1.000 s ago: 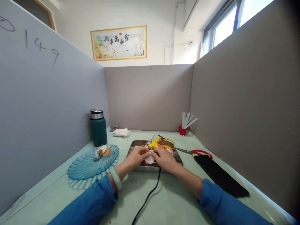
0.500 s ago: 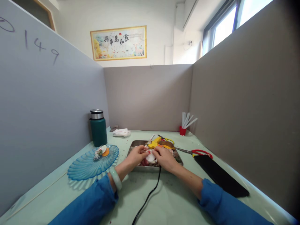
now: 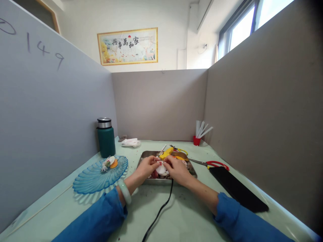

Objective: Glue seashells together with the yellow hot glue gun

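Both hands meet over a metal tray [image 3: 141, 160] of shells and craft bits. My left hand [image 3: 145, 169] and my right hand [image 3: 178, 170] each pinch an edge of a white shell [image 3: 160, 169], held just above the tray's front part. A yellow glue gun [image 3: 166, 154] lies in the tray behind my fingers, and its black cord [image 3: 161, 208] runs toward me across the table. I wear blue sleeves and a pale green bangle on the left wrist.
A blue glass shell-shaped plate [image 3: 96, 178] with a few small shells sits at the left, beside a green flask [image 3: 106, 137]. Red-handled scissors [image 3: 214, 164] and a black flat case [image 3: 237, 190] lie right. A red cup of white sticks [image 3: 197, 138] stands at the back.
The white shell has been raised and tilted slightly between my fingers; both hands stay over the tray's front.
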The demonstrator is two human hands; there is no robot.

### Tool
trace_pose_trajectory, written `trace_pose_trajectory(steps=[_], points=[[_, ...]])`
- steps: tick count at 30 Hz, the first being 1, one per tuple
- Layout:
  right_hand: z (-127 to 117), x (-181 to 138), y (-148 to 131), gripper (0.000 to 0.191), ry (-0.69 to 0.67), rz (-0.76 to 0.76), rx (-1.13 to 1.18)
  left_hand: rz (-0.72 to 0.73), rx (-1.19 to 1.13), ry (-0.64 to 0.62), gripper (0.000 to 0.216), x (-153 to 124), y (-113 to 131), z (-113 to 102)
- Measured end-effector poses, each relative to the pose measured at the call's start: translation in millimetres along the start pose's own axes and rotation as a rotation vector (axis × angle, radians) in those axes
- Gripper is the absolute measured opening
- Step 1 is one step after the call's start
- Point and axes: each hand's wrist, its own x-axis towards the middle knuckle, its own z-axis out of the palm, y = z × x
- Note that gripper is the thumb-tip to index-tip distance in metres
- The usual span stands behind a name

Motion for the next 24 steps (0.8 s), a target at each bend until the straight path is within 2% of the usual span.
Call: trace_pose_trajectory(steps=[7,24], points=[[0.2,-0.8,-0.8,0.016,0.0,-0.008,-0.001,0.054,-0.017,0.028,0.029,4.0,-7.4,-2.2],[1.3,-1.6,0.2,0.018,-0.008,-0.033,-0.024,-0.006,-0.042,-0.021,0.039,2.6,-1.5,-2.1]])
